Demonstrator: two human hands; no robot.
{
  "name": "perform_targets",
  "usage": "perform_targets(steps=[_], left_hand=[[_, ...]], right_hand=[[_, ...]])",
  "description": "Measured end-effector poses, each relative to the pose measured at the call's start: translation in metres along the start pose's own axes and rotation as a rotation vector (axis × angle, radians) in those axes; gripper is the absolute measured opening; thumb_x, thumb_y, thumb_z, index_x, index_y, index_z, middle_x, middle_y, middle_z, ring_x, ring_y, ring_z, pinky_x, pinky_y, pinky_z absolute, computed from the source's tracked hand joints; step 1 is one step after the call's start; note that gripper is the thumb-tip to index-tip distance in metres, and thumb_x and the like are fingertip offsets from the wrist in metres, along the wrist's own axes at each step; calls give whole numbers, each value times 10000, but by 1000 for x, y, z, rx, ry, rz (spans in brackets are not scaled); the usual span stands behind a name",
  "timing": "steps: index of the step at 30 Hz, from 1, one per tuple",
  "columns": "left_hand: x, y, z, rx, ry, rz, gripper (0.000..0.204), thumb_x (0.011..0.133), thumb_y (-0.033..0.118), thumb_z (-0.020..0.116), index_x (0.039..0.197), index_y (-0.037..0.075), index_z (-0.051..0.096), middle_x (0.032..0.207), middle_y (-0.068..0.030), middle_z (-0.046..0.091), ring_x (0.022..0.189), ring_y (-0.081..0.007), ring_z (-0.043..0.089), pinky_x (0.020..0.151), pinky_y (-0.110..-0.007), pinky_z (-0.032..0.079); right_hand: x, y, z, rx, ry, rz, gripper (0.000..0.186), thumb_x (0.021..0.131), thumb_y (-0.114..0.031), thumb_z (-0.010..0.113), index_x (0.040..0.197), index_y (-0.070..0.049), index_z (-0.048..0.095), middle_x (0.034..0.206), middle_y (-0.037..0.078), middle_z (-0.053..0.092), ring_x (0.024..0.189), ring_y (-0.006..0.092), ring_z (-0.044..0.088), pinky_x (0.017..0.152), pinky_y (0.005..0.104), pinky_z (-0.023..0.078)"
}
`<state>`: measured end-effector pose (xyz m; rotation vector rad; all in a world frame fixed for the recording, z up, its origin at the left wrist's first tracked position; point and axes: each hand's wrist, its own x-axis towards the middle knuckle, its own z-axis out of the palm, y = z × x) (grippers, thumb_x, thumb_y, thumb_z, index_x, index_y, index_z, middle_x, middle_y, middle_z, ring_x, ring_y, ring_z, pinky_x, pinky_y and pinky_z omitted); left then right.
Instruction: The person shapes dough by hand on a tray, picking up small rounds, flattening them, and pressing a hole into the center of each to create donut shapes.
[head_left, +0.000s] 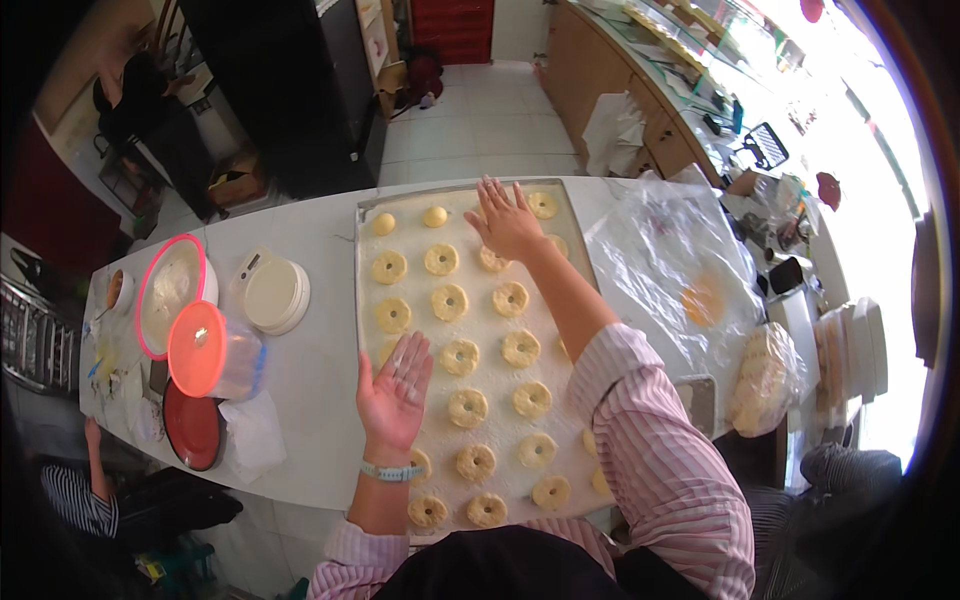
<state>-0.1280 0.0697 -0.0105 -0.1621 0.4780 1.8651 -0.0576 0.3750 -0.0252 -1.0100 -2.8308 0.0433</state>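
A large floured baking tray [500, 380] lies before me, with rows of pale dough rings [510, 354] on it, most with a hole in the middle. At its far left sit two round dough balls [434, 216] without holes. My right hand [508, 222] is palm down over the far row, fingers stretched out, covering most of a piece of dough; whether it presses on it I cannot tell. Nearer me, my left hand [396, 395] is held palm up above the tray's left side, fingers extended, flour on them, nothing in it. It partly hides a dough ring.
Left on the table are a round white tub [277, 295] on a scale, a pink-rimmed bowl [172, 285], an orange-lidded container [197, 335] and a red-brown dish [192, 425]. Plastic sheeting [660, 260] and a bagged item [765, 380] lie right. Other people [165, 125] are nearby.
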Motion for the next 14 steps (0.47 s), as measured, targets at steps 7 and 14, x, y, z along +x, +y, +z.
perform_targets(steps=[7, 14], left_hand=[[-26, 14, -37, 15, 174, 129, 552, 961, 364, 350, 1308, -65, 354, 1336, -178, 432, 1258, -268, 406, 1051, -383, 355], [-17, 14, -37, 17, 174, 121, 507, 952, 316, 393, 1299, -53, 378, 1305, -160, 474, 1243, -259, 430, 1046, -390, 357]], right_hand=[[13, 3, 38, 46, -181, 9, 673, 942, -504, 198, 1432, -44, 161, 1504, 88, 150, 1396, 205, 101, 1131, 440, 62], [17, 25, 46, 139, -167, 50, 725, 910, -553, 275, 1441, -76, 149, 1505, 78, 155, 1396, 199, 103, 1119, 495, 39]])
